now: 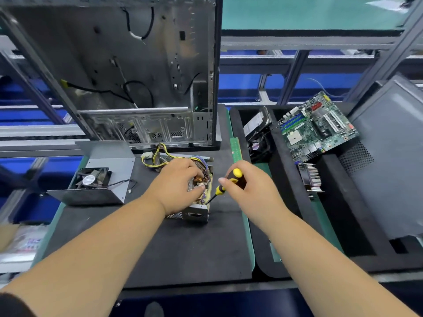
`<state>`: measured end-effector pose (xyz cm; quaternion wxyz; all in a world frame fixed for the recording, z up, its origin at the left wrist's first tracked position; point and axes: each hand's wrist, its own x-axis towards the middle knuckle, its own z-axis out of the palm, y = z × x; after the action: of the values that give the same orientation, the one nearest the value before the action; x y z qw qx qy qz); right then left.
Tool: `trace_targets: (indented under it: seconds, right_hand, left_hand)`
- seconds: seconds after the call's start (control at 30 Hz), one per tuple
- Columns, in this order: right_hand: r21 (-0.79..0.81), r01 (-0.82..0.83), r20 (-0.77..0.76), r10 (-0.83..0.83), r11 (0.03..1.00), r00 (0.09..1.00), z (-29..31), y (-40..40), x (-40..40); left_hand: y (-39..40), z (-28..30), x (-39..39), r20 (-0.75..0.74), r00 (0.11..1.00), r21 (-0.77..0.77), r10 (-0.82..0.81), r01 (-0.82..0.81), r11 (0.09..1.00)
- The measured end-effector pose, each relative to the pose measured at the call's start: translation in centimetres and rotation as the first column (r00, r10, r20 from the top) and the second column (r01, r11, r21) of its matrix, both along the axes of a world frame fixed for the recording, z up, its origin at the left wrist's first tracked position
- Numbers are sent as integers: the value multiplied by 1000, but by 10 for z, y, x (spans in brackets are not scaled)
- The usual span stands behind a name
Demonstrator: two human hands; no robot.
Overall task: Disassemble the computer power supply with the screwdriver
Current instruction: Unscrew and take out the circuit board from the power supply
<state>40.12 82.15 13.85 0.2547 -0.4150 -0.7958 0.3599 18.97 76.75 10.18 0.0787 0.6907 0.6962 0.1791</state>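
Left of centre: removed metal cover (107, 172) with its fan (91, 179) lies on the black mat (183, 248) of the counter, apart from the rest. Light sheet metal, edges probably sharp; fan lead trails loose.

Centre: opened power supply (196, 211) sits on the mat, circuit board and coils exposed, yellow-and-black wire bundle (158, 156) spilling out toward the upper edge. Left hand (178, 186) rests on top of it, fingers curled down over the components, gripping and steadying the unit. Judged: the steel shell is stiff and fairly heavy for its size, so good to hold by the chassis walls; the board and coils are fragile, capacitors risky to touch, better not to press there. Wires are floppy, no use as a handle.

Just right of it: right hand (247, 186) wraps the yellow-black screwdriver (225, 185), fingers closed round the handle, shaft angled down-left, tip at the near right edge of the unit. Exact screw not visible.

Right side: motherboard (318, 126) propped in a black foam tray (286, 179), well apart.
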Motion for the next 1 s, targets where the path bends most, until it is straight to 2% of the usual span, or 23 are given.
trace_targets:
  seconds: [0.2, 0.5, 0.83, 1.0]
  right_hand:
    - [52, -18, 89, 13, 998, 996, -6, -3, -6]
    - [48, -15, 121, 9, 999, 993, -8, -3, -10]
    - [119, -205, 355, 151, 972, 922, 12, -5, -21]
    - [115, -283, 408, 215, 952, 887, 19, -2, -29]
  left_hand:
    - [-2, 3, 2, 13, 1000, 25, -20, 20, 999]
    - [1, 6, 1, -43, 997, -72, -60, 57, 996]
    - [3, 5, 3, -41, 997, -117, -61, 55, 992]
    - [3, 5, 3, -26, 998, -113, -53, 50, 992]
